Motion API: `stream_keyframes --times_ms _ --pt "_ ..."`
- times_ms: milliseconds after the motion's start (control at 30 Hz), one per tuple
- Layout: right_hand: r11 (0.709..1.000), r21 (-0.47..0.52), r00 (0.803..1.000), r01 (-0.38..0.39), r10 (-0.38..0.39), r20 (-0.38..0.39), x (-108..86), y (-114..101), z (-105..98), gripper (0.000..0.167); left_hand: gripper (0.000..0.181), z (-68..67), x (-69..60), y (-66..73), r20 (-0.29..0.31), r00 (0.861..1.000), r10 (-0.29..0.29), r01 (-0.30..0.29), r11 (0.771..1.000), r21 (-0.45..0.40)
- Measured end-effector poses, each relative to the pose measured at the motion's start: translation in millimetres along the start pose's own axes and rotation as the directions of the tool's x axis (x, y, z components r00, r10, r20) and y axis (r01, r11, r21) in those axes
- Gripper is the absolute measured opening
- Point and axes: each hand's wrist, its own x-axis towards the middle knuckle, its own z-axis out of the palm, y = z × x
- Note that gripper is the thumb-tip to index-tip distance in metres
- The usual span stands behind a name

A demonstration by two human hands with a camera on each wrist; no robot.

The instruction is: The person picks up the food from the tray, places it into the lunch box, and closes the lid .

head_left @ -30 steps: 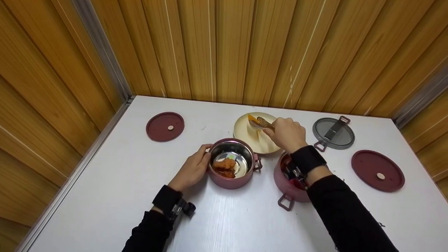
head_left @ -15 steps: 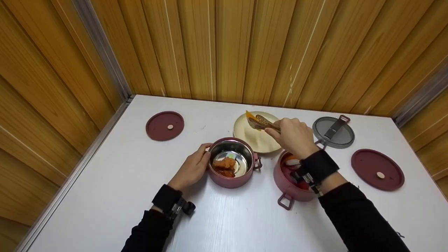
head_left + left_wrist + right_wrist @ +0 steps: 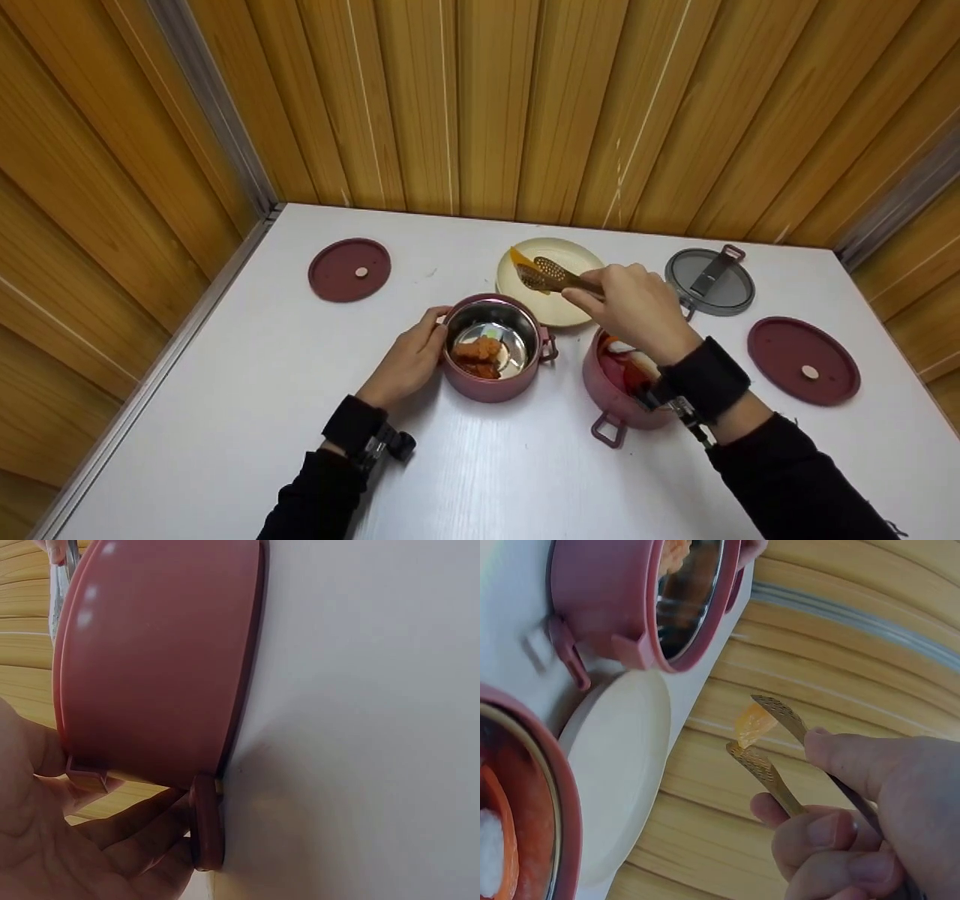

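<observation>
My left hand (image 3: 405, 361) grips the left side of a small pink-red pot (image 3: 491, 388), thumb near the rim and fingers by a handle (image 3: 207, 825). Inside the pot's steel bowl lie a crumbly orange-brown piece like fried chicken (image 3: 480, 349) and a darker reddish piece beneath it. With my right hand (image 3: 639, 309) I hold brown tongs with perforated tips (image 3: 559, 279). Between the tips is an orange wedge-shaped piece (image 3: 754, 724), raised over the cream plate (image 3: 574, 315). Below my right wrist stands a second pink-red pot (image 3: 606, 386), partly hidden, with red, orange and white contents.
A dark red lid (image 3: 337, 271) lies at the left back, another (image 3: 795, 367) at the right. Near the right back is a grey lid (image 3: 739, 289) with a strap and handles. Wooden-look panels (image 3: 480, 112) rise behind the white table (image 3: 465, 472).
My right hand has drawn right and toward me, uncovering more of the second pot. The tongs' tips, with the orange piece, have shifted slightly left. My left hand and its pot stay put.
</observation>
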Motion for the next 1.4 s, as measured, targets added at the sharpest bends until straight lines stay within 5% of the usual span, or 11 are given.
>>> stream_keyframes --times_ms 533,1400 --pt "0.992 -0.018 0.992 0.124 -0.123 0.034 -22.1 -16 24 0.029 0.038 -1.0 -0.7 -0.9 -0.003 1.0 0.013 -0.013 1.0 -0.02" --pt "0.994 -0.088 0.995 0.065 -0.058 0.076 -25.3 -28 40 0.038 0.039 -1.0 -1.1 0.7 0.002 1.0 0.005 -0.005 1.0 -0.017"
